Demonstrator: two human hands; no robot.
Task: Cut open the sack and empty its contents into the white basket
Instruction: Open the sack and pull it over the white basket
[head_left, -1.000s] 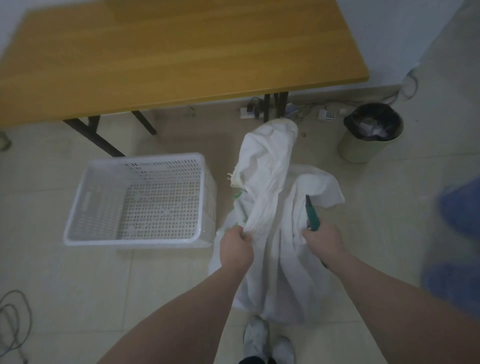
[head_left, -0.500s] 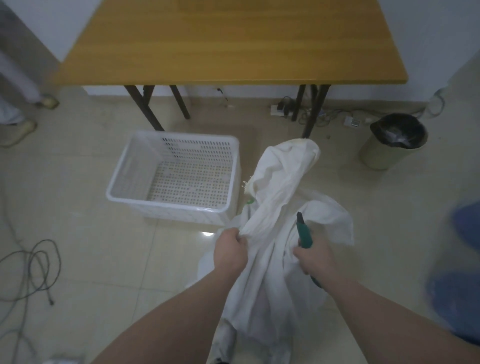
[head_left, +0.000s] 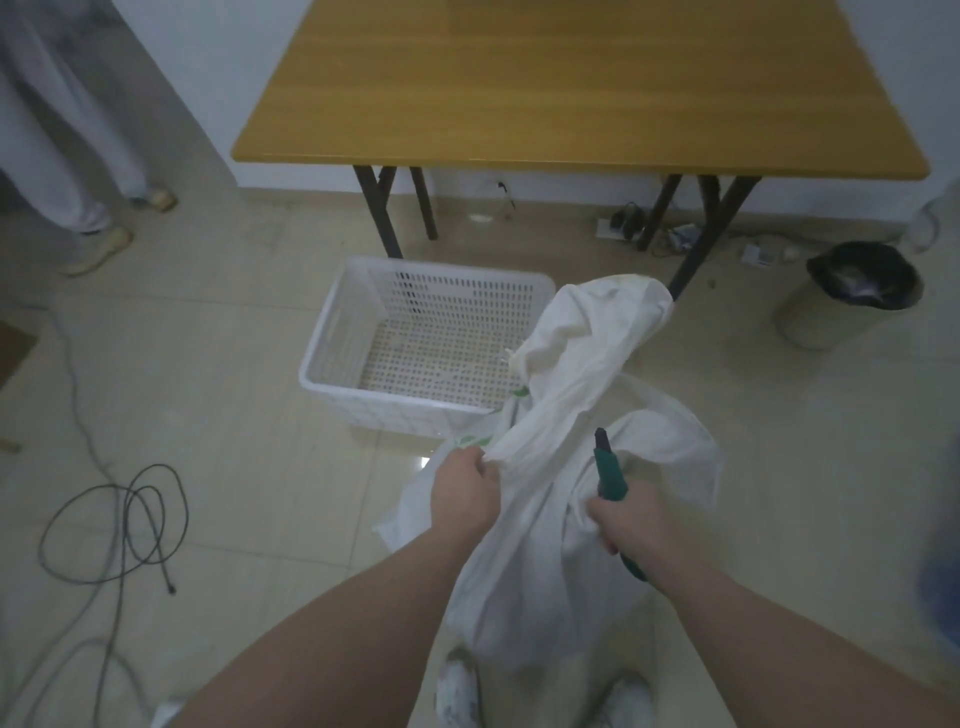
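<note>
Left hand (head_left: 464, 496): fingers curled tight, pinching a bunched fold of the white sack (head_left: 566, 467) at its left side. Right hand (head_left: 631, 525): fingers wrapped around the handle of a green cutter (head_left: 609, 470), tip pointing up and away, lying against the sack cloth; the same hand also seems to press some cloth, though I cannot tell how much it grips.

Sack: held upright off the floor in front of the person, crumpled, its top drooping over to the far right. Green print shows near the left hand. Contents not visible.

White basket (head_left: 363, 384): on the tiled floor, just left of and behind the sack; the sack overlaps its near right corner. Perforated walls and base, nothing seen inside.

Far side: wooden surface (head_left: 571, 83) on dark folding legs, against the wall. Bin with black liner (head_left: 852, 296) at far right. Loose grey cable (head_left: 114, 525) coiled on floor at left. Another person's legs (head_left: 67, 130) at far left. White shoes (head_left: 457, 696) at bottom edge.
</note>
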